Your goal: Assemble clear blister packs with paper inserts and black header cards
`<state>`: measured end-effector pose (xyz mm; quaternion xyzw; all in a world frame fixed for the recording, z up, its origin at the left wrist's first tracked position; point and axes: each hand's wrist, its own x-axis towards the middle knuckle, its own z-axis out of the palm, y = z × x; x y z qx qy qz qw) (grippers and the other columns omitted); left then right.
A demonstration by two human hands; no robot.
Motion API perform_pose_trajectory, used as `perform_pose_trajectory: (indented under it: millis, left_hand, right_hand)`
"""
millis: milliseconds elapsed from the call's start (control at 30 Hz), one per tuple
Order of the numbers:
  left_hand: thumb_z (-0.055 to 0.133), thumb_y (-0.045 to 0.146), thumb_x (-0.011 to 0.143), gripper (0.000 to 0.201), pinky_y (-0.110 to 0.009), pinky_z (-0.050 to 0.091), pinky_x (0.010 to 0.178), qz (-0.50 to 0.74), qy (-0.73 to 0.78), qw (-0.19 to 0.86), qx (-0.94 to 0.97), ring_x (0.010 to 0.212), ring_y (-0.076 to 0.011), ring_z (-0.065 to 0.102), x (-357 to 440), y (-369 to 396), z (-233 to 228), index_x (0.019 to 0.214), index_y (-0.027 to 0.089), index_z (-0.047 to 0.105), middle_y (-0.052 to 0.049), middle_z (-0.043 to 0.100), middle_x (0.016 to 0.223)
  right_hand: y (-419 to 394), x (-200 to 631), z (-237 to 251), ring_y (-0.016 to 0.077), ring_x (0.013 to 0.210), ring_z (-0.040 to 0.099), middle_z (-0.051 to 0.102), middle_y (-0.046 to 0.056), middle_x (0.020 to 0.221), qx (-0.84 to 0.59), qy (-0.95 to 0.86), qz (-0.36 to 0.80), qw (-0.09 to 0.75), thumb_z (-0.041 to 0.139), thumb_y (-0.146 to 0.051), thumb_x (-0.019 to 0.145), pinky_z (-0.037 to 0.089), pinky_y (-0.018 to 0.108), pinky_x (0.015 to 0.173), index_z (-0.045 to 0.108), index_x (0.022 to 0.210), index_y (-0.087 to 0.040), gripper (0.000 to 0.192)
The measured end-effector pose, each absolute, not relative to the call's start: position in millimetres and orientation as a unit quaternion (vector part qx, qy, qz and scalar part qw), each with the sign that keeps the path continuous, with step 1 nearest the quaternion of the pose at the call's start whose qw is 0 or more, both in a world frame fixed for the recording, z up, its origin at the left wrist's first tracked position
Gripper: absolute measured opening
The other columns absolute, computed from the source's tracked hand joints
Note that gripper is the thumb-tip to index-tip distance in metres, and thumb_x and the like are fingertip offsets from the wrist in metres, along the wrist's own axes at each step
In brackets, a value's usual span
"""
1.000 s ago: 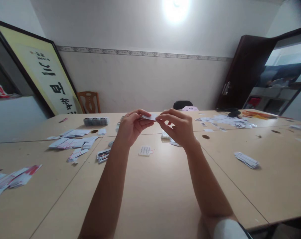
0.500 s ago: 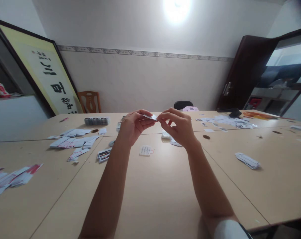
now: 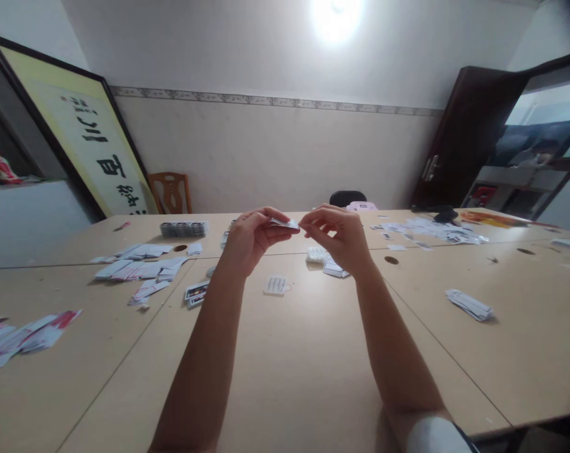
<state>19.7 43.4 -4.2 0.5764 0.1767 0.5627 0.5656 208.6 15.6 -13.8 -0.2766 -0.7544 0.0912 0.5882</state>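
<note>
My left hand (image 3: 250,239) and my right hand (image 3: 339,238) are raised above the wooden table (image 3: 285,352), fingertips meeting. Between them I pinch a small white card (image 3: 285,223), the left hand holding its left end and the right fingers on its right end. Below the hands a small white card with a red tab (image 3: 276,285) lies flat on the table. A little pile of white cards (image 3: 326,262) sits just under my right hand.
Scattered cards (image 3: 141,270) lie at the left, more red-and-white ones (image 3: 21,340) at the near left, a stack (image 3: 469,304) at the right, and papers (image 3: 426,229) at the far right. A dark bundle (image 3: 184,229), a wooden chair (image 3: 169,193), a framed calligraphy board (image 3: 77,138) and a dark door (image 3: 459,138) stand behind.
My right hand has shifted slightly right and up, uncovering the pile of white cards beneath it. The card stays pinched between both hands.
</note>
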Motion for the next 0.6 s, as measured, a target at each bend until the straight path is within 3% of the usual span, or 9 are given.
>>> perform_pose_trajectory:
  millis: [600]
  left_hand:
    - [0.051, 0.015, 0.082, 0.026, -0.028, 0.059, 0.073, 0.531, 0.196, 0.548, 0.616, 0.072, -0.0187, 0.072, 17.0, 40.3, -3.7, 0.072, 0.012, 0.075, -0.011, 0.073, 0.074]
  right_hand:
    - [16.0, 211.7, -12.0, 0.008, 0.062, 0.062, 0.065, -0.002, 0.083, -0.259, -0.776, 0.118, 0.562, 0.062, -0.022, 0.092, 0.052, 0.023, 0.055, 0.069, 0.083, -0.021, 0.011]
